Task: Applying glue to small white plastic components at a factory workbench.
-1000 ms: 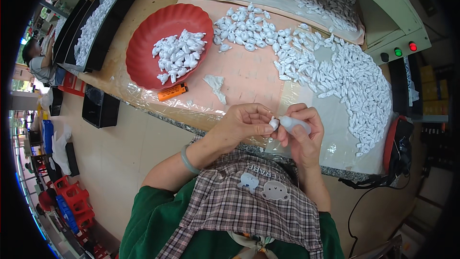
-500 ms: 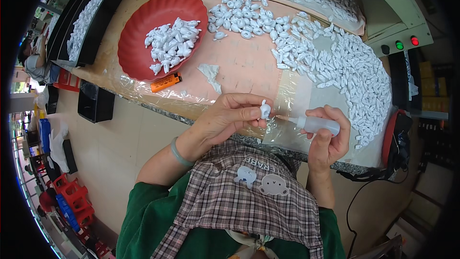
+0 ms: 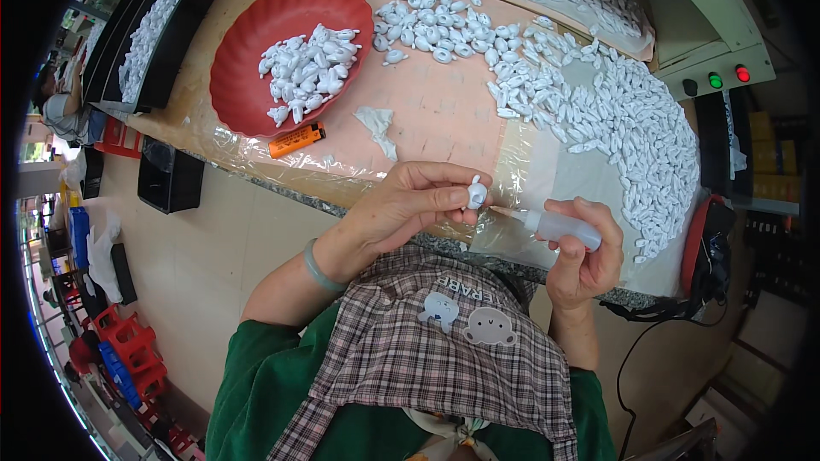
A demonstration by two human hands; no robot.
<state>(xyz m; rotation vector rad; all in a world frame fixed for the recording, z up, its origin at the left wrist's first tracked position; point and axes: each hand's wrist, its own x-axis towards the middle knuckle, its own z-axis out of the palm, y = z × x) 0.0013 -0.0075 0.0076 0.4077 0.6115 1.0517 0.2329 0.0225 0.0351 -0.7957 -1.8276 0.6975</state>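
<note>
Between the thumb and fingers of my left hand (image 3: 418, 205) is a small white plastic figure part (image 3: 476, 194), rounded with a thin tip pointing up. My right hand (image 3: 589, 243) grips a translucent squeeze bottle (image 3: 564, 229) lying sideways, its fine nozzle (image 3: 506, 211) aimed left. The nozzle's tip is at or very close to the part; whether they touch cannot be made out. Both hands hover over the table's near edge. Beyond them, loose rounded white parts (image 3: 427, 26) and a broad spread of slimmer white pieces (image 3: 632, 128) cover the far and right areas.
A red scalloped bowl (image 3: 235, 60) holding white parts stands at the left, with an orange lighter (image 3: 296, 140) and a crumpled tissue (image 3: 376, 130) near it. Black trays (image 3: 171, 77) of white pieces sit farther left. A pale green machine housing (image 3: 726, 26) with lit buttons rises at the far right.
The view has shifted slightly. Both hands keep the same grips, and the bottle's nozzle stays beside the white part.
</note>
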